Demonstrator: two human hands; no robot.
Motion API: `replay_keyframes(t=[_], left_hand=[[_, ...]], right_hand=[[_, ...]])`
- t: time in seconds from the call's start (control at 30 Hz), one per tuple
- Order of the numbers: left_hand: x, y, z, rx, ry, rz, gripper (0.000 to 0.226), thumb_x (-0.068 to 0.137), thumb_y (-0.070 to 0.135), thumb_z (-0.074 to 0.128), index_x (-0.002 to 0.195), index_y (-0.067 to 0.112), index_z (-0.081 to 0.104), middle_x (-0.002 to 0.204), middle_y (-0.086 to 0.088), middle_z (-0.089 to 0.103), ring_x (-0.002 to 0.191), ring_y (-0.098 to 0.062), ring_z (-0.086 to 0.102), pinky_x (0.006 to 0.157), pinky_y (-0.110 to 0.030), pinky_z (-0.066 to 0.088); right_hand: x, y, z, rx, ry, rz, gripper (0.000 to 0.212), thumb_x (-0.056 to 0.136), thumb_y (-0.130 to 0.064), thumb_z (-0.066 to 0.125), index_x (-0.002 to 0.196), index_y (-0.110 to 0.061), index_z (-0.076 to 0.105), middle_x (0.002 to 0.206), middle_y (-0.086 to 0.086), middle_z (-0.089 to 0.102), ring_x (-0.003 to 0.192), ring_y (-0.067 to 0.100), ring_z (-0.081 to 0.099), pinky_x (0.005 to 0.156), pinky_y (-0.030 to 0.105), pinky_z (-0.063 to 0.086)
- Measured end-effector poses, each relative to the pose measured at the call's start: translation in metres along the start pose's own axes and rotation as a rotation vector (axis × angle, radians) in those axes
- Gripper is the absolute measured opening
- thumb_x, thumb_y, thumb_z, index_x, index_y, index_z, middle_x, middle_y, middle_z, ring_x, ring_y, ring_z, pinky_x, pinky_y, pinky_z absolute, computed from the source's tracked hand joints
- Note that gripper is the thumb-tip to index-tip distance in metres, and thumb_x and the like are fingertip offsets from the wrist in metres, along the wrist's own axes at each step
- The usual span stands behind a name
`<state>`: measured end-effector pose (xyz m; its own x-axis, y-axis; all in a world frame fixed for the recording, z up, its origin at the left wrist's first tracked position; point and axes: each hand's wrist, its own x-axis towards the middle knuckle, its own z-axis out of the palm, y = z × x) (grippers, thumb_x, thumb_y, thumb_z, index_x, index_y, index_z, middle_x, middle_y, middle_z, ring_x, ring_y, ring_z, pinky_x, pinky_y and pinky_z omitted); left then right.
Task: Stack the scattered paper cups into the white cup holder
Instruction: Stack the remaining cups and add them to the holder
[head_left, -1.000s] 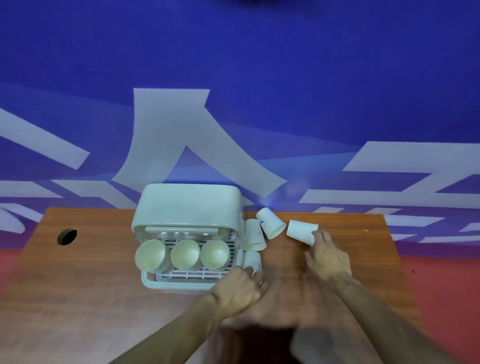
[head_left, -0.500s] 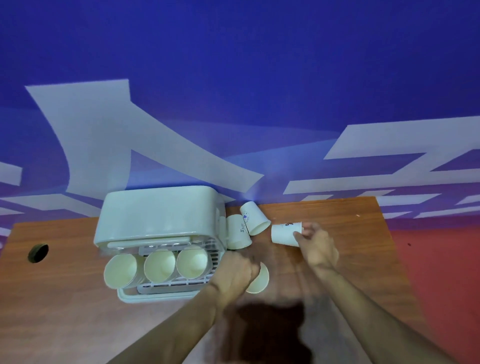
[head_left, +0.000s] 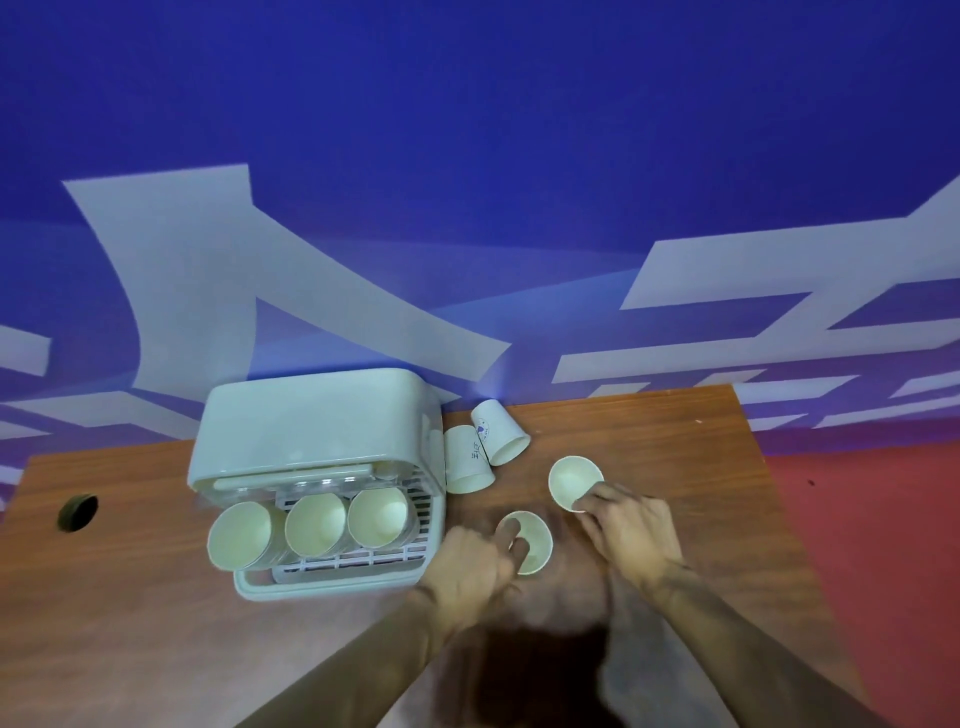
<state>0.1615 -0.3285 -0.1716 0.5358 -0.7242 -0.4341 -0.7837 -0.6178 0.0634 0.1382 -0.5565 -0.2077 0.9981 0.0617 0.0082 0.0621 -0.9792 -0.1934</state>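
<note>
The white cup holder (head_left: 311, 415) stands on the wooden table (head_left: 156, 597), lid raised, with three cup stacks (head_left: 317, 525) lying mouth-forward on its rack. My left hand (head_left: 467, 571) grips a paper cup (head_left: 535, 540) by its rim, mouth facing me, just right of the holder. My right hand (head_left: 628, 525) holds a second cup (head_left: 571, 478) at its rim, mouth toward me. Two more cups lie on their sides beside the holder: one (head_left: 467, 462) against its right wall and one (head_left: 498, 436) behind it.
A round cable hole (head_left: 78, 512) sits at the table's left end. The table's far edge meets a blue and white wall. Red floor (head_left: 883, 519) shows past the right edge.
Both hands have picked up cups and turned their mouths toward me. The right hand's cup came off the table, and the left hand's cup lifted from beside the holder.
</note>
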Motion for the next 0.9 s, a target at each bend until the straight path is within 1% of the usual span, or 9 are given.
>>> replay_keyframes(t=[0.07, 0.13, 0.27, 0.33, 0.4, 0.53, 0.7, 0.8, 0.9], left_hand=[[0.002, 0.002, 0.000, 0.061, 0.002, 0.039, 0.024, 0.088, 0.008, 0.051, 0.111, 0.011, 0.052, 0.115, -0.010, 0.055, 0.084, -0.033, 0.063, 0.054, -0.034, 0.029], [0.002, 0.004, -0.003, 0.082, 0.027, 0.042, 0.026, 0.087, 0.001, 0.047, 0.110, 0.010, 0.054, 0.108, -0.010, 0.059, 0.091, -0.033, 0.061, 0.056, -0.034, 0.030], [-0.012, 0.007, -0.018, 0.053, 0.121, 0.034, 0.019, 0.086, 0.007, 0.047, 0.103, 0.011, 0.056, 0.096, -0.008, 0.060, 0.084, -0.032, 0.060, 0.052, -0.033, 0.033], [-0.027, 0.007, -0.033, 0.068, 0.157, 0.083, 0.011, 0.077, 0.013, 0.060, 0.089, 0.014, 0.060, 0.081, -0.003, 0.061, 0.068, -0.028, 0.061, 0.046, -0.028, 0.034], [-0.044, 0.003, -0.045, 0.121, 0.220, 0.114, 0.017, 0.065, 0.019, 0.072, 0.077, 0.018, 0.061, 0.068, 0.001, 0.058, 0.052, -0.022, 0.057, 0.040, -0.023, 0.030], [-0.078, -0.014, -0.060, 0.137, 0.364, 0.061, 0.021, 0.062, 0.020, 0.076, 0.075, 0.019, 0.059, 0.066, 0.003, 0.056, 0.047, -0.020, 0.053, 0.038, -0.022, 0.028], [-0.128, -0.039, -0.058, 0.083, 0.447, -0.033, 0.019, 0.070, 0.024, 0.075, 0.067, 0.019, 0.057, 0.062, 0.002, 0.051, 0.035, -0.023, 0.044, 0.035, -0.022, 0.030], [-0.160, -0.052, -0.046, 0.042, 0.522, -0.097, 0.020, 0.074, 0.021, 0.073, 0.065, 0.018, 0.054, 0.061, 0.002, 0.049, 0.035, -0.023, 0.043, 0.034, -0.023, 0.031], [-0.189, -0.067, -0.036, -0.001, 0.580, -0.136, 0.020, 0.077, 0.017, 0.068, 0.066, 0.016, 0.051, 0.062, 0.001, 0.047, 0.037, -0.024, 0.040, 0.034, -0.026, 0.031]], right_hand=[[-0.004, -0.003, -0.004, 0.015, -0.001, 0.015, 0.009, 0.075, -0.031, 0.078, 0.082, -0.034, 0.073, 0.081, -0.014, 0.067, 0.077, 0.010, 0.066, 0.050, 0.023, 0.045], [-0.009, -0.006, -0.012, 0.034, 0.030, 0.028, 0.008, 0.076, -0.032, 0.076, 0.083, -0.034, 0.073, 0.083, -0.015, 0.067, 0.079, 0.008, 0.065, 0.050, 0.023, 0.045], [-0.017, -0.019, -0.031, 0.073, 0.102, 0.040, 0.006, 0.078, -0.033, 0.070, 0.084, -0.033, 0.071, 0.086, -0.016, 0.067, 0.083, 0.007, 0.065, 0.051, 0.023, 0.044], [-0.018, -0.027, -0.042, 0.077, 0.143, 0.007, 0.007, 0.075, -0.033, 0.069, 0.082, -0.032, 0.071, 0.085, -0.016, 0.067, 0.082, 0.006, 0.063, 0.051, 0.021, 0.037], [-0.016, -0.038, -0.053, 0.068, 0.178, -0.020, 0.007, 0.074, -0.034, 0.067, 0.080, -0.032, 0.070, 0.083, -0.017, 0.066, 0.082, 0.005, 0.060, 0.051, 0.020, 0.031], [-0.013, -0.070, -0.076, 0.064, 0.227, -0.045, 0.008, 0.073, -0.034, 0.064, 0.080, -0.031, 0.067, 0.082, -0.017, 0.064, 0.083, 0.002, 0.056, 0.048, 0.023, 0.036], [-0.010, -0.113, -0.093, 0.108, 0.326, -0.164, 0.002, 0.080, -0.030, 0.062, 0.079, -0.028, 0.063, 0.079, -0.014, 0.062, 0.076, 0.007, 0.056, 0.045, 0.025, 0.031], [-0.010, -0.140, -0.096, 0.148, 0.391, -0.238, 0.005, 0.083, -0.029, 0.061, 0.079, -0.028, 0.063, 0.078, -0.015, 0.061, 0.075, 0.006, 0.057, 0.045, 0.027, 0.034], [-0.013, -0.167, -0.094, 0.167, 0.460, -0.305, 0.007, 0.084, -0.027, 0.062, 0.077, -0.027, 0.065, 0.078, -0.015, 0.062, 0.075, 0.006, 0.058, 0.049, 0.022, 0.023]])
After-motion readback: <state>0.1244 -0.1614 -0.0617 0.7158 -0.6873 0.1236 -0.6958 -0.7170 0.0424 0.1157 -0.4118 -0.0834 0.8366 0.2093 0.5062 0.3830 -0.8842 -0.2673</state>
